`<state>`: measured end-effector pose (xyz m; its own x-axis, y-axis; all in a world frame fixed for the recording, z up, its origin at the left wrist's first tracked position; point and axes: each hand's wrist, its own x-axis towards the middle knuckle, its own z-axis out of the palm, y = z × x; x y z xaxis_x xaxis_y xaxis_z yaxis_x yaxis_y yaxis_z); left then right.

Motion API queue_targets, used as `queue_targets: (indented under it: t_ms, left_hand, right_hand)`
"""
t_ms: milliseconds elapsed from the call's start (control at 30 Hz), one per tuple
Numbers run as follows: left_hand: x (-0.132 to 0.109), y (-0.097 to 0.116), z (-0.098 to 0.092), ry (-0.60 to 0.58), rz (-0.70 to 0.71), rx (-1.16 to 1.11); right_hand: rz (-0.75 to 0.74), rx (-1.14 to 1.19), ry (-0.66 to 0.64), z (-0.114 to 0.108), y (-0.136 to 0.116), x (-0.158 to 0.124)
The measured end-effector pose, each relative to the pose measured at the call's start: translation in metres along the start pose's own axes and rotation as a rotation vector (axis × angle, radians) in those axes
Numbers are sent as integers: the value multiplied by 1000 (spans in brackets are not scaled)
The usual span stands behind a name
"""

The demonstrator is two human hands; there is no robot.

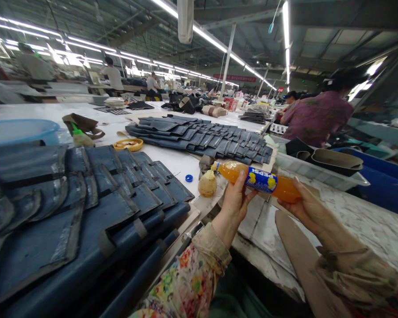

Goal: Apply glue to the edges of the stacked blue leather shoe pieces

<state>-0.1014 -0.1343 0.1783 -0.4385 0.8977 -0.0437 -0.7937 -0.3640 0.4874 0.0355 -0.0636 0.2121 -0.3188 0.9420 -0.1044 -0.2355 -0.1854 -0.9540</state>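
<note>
Both hands hold a bottle (245, 173) of orange liquid with a blue and yellow label, lying almost level in the air. My left hand (235, 201) grips it near the neck from below, and my right hand (303, 205) is closed around its base. The bottle's mouth points left, just over the narrow top of a small round yellowish squeeze bottle (207, 184) on the table; I cannot tell whether they touch. A blue cap (189, 178) lies left of the squeeze bottle. Behind it sits a crumpled dark rag-like lump (205, 163).
Overlapping dark blue panels (119, 194) fill the left side, with another stack (205, 137) further back. A yellow dish (128, 145) and light-blue basin (20, 131) stand left. At right are a white tray (348, 180) and a person in a purple top (318, 117).
</note>
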Motion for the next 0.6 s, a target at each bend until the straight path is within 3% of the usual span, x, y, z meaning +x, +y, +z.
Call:
queue_targets:
  t_ms: [600]
  left_hand:
    - [0,0,0,10,4,-19]
  right_hand:
    - [-6,-12,-11,-1,-1,2]
